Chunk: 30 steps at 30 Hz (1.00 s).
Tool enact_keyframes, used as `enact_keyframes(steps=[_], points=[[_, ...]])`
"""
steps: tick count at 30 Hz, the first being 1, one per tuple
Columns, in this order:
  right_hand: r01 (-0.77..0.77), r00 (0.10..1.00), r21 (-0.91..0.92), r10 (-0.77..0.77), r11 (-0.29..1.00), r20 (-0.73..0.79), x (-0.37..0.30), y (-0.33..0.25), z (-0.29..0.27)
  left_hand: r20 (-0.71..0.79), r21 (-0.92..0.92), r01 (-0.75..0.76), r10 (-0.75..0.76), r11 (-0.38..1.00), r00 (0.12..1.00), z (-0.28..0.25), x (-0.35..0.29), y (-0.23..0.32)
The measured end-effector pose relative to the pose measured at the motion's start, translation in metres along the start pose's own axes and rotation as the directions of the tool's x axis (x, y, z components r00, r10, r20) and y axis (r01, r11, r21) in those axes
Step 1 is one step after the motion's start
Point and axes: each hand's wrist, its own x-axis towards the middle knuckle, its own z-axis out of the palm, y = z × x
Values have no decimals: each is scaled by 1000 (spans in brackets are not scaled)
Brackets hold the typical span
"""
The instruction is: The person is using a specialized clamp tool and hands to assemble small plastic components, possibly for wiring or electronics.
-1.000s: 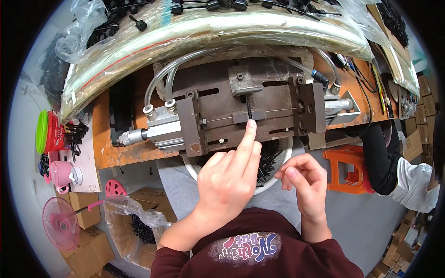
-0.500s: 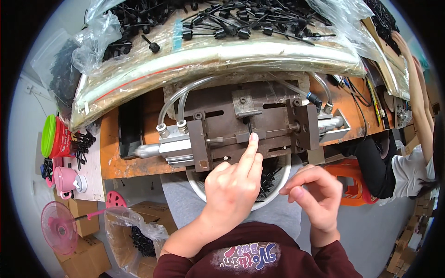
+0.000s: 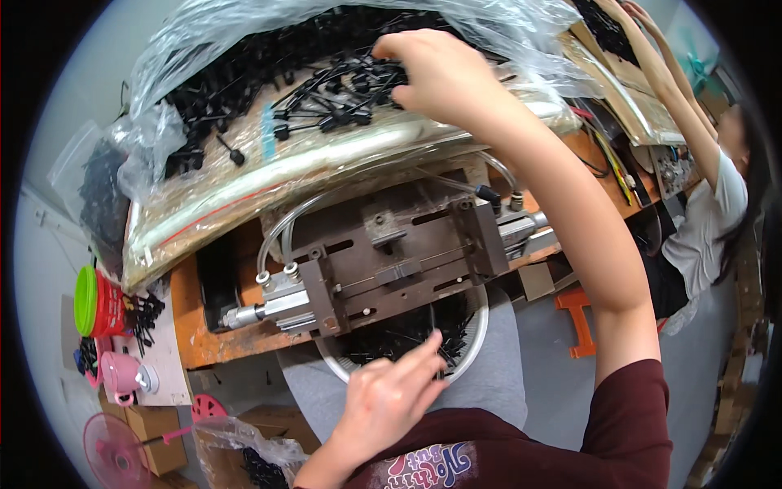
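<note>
My left hand (image 3: 389,391) is over the white round basket (image 3: 482,338) on my lap. Its fingers are pinched together, and a thin black stemmed part (image 3: 432,316) shows at the fingertips, slightly blurred. My right hand (image 3: 444,73) reaches far over the bench to a pile of black stemmed parts with thick heads (image 3: 342,94). Its thumb and forefinger are spread, with nothing seen between them. Between my arms stands a dark metal clamping fixture (image 3: 350,261); no black stem stands in its middle block (image 3: 397,270).
Clear plastic sheeting (image 3: 195,53) surrounds the pile. Air tubes (image 3: 273,232) run to the fixture's silver cylinders. At left are a red tub with green rim (image 3: 106,306), a pink jug (image 3: 120,373) and a pink fan (image 3: 118,448). A co-worker (image 3: 709,220) reaches forward at right.
My right hand has gone from beside the basket up to the pile. My left hand has come off the fixture and down over the basket. The black stem has left the fixture; the view has turned.
</note>
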Motion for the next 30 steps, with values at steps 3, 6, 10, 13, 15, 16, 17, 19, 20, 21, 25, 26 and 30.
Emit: enact_keyframes(steps=[3,6,10,13,15,16,17,19,20,21,25,26,30], points=[[-146,916,-68,161,987,368,31,0,9,160,-58,-3,12,998,987,16,-19,-2],[-144,897,-140,189,980,399,45,9,22,213,-73,10,6,997,977,37,-36,-16],[-83,870,-197,167,977,464,53,4,20,309,-106,116,-78,988,948,46,-50,-26],[3,910,-164,65,987,409,53,11,25,322,-125,163,-115,979,940,57,-56,-34],[20,908,-165,51,986,416,49,7,24,285,-115,154,-116,981,952,68,-62,-42],[24,899,-166,51,986,434,47,4,15,267,-111,147,-113,983,957,74,-64,-46],[36,906,-171,40,985,421,47,4,14,269,-95,140,-110,986,957,77,-65,-48],[59,919,-179,17,982,393,46,6,13,273,-61,124,-103,990,956,83,-67,-53],[99,954,-118,-60,988,293,43,8,11,273,-47,123,-106,991,956,87,-70,-56],[113,960,-149,-69,982,273,43,10,8,273,-32,123,-110,992,956,91,-72,-60],[180,984,18,-180,984,-14,47,32,2,262,1,152,-147,988,954,88,-67,-54],[103,994,81,-106,991,37,46,32,-4,259,-2,154,-148,988,954,85,-65,-52],[-298,940,616,114,729,320,47,39,-28,209,-29,107,-99,994,973,77,-58,-44]])
